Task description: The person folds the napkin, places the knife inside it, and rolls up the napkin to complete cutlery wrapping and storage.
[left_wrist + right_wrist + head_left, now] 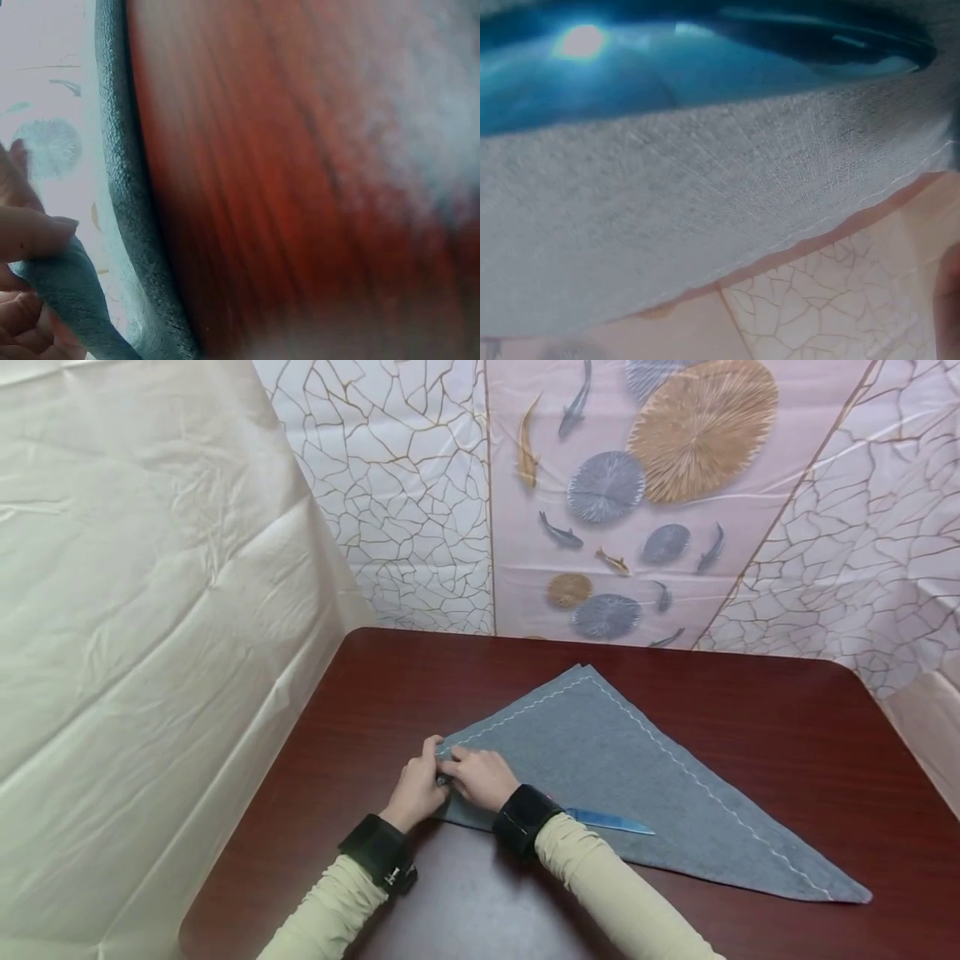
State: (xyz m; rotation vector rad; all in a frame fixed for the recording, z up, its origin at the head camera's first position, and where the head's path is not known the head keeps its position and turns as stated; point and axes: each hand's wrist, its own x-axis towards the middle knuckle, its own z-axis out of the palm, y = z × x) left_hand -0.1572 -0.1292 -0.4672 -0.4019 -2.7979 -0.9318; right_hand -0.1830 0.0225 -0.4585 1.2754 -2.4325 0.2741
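A grey cloth [600, 752], triangular as it lies, has white wavy stitching along its two far edges. At its left corner my left hand [417, 787] pinches the edge; the left wrist view shows a raised fold of cloth [71, 292] between thumb and fingers. Right beside it is my right hand [483, 778], its fingers curled down at the same corner and meeting the left fingertips. What lies between the fingertips is mostly hidden by them. A shiny blue pointed blade [611, 821] rests on the cloth by the right wrist, its other end hidden behind the wristband.
The dark red wooden table [390, 685] extends around the cloth, with rounded far corners. Patterned sheeting [405, 485] hangs behind it, and a pale plain sheet [150, 610] hangs along the left. Black bands [377, 852] circle both wrists.
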